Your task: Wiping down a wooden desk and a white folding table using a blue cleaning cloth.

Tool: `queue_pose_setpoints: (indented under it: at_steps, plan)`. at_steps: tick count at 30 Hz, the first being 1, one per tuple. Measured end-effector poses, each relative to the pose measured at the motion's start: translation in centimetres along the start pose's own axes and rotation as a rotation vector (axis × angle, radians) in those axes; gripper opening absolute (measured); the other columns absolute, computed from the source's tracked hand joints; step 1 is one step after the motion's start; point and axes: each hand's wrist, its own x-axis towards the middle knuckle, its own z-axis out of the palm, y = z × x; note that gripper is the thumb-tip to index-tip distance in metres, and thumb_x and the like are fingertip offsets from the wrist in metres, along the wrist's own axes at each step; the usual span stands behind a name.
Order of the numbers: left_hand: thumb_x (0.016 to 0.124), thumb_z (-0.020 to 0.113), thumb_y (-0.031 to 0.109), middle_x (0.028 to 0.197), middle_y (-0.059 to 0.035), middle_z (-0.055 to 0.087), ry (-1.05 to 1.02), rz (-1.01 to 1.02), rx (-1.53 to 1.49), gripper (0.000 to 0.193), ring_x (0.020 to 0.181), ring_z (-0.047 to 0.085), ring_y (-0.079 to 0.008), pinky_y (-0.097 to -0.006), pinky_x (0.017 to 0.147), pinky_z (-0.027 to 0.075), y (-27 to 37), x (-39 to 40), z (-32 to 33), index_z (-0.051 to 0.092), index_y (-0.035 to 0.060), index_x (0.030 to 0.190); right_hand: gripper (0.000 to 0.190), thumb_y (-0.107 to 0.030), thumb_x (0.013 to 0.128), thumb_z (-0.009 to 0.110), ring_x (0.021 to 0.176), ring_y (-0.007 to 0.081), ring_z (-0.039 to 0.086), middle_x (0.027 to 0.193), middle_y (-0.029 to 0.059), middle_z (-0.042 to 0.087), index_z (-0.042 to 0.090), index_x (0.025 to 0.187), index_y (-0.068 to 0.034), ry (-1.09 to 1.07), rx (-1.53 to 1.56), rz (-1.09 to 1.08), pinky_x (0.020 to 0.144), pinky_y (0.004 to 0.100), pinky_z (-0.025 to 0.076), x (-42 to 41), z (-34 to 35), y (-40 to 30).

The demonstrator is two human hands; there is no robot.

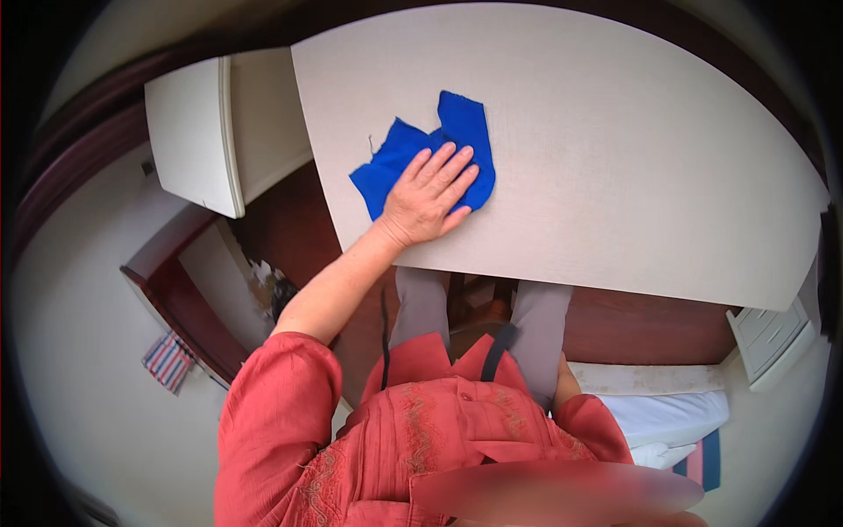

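My left hand (430,194) lies palm down on a blue cloth (466,122), its fingers stretched out and slightly spread. The cloth has uneven cut edges, and a loose thread sticks out at its left side. Under the hand the middle of the cloth is hidden. It rests on a pale table top (606,151), close to the edge nearest me. My right arm hangs down beside my right thigh; the right hand itself is out of view.
A white cabinet or panel (191,132) stands left of the table. Further left is a dark wooden frame (197,277), with a striped cloth (169,362) nearby. White bedding (678,415) and a small white drawer unit (770,339) are at the right. My legs reach under the table.
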Motion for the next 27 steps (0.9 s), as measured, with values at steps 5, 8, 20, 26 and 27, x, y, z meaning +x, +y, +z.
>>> queue_pose_setpoints:
  at_steps: [5,8,20,26,27]
  plan:
    - [0.078,0.067,0.03,0.146,-0.0085,0.049,0.041,-0.062,-0.023,0.057,0.135,0.044,-0.0279,-0.0435,0.113,0.032,0.7,0.2,-0.1,0.059,0.0127,0.132,0.026,-0.015,0.085,0.062,0.094,0.0421,0.067,0.093,0.0245,0.069,0.068,0.103,0.003,-0.032,-0.144,0.039,0.076,0.0472,0.054,-1.7,-8.3,2.9]
    - [0.076,0.068,0.028,0.144,-0.0072,0.051,0.1,-0.073,-0.019,0.056,0.135,0.046,-0.0274,-0.0429,0.112,0.034,0.7,0.4,0.3,0.061,0.0126,0.129,0.026,-0.015,0.085,0.062,0.094,0.0421,0.067,0.093,0.0244,0.069,0.068,0.103,0.003,-0.011,-0.196,0.029,0.076,0.0471,0.054,-0.4,-11.6,1.9]
    - [0.08,0.069,0.026,0.14,-0.006,0.055,0.302,-0.202,-0.099,0.046,0.131,0.05,-0.026,-0.0418,0.109,0.037,1.8,0.6,0.3,0.064,0.0119,0.124,0.025,-0.016,0.091,0.064,0.05,0.017,0.062,0.066,0.013,0.065,0.068,0.108,0.003,0.262,-0.359,-0.232,0.052,0.0329,0.051,-12.7,-25.3,-21.9]
    - [0.087,0.066,0.029,0.138,-0.009,0.056,0.439,-0.245,-0.174,0.041,0.128,0.051,-0.0293,-0.044,0.107,0.039,2.4,1.0,1.6,0.064,0.0091,0.123,0.041,-0.003,0.085,0.066,0.085,0.0219,0.065,0.094,0.0131,0.067,0.062,0.126,-0.001,0.636,-0.538,-1.186,0.077,0.0314,0.051,-11.6,-24.7,-35.8]
    - [0.092,0.061,0.03,0.137,-0.0112,0.056,0.533,-0.258,-0.329,0.041,0.128,0.052,-0.0295,-0.044,0.107,0.04,2.3,0.4,1.6,0.061,0.0063,0.126,0.045,-0.002,0.082,0.068,0.095,0.0255,0.064,0.106,0.0154,0.067,0.061,0.127,-0.001,0.605,-0.597,-1.389,0.083,0.0334,0.05,-10.6,-22.9,-39.1]
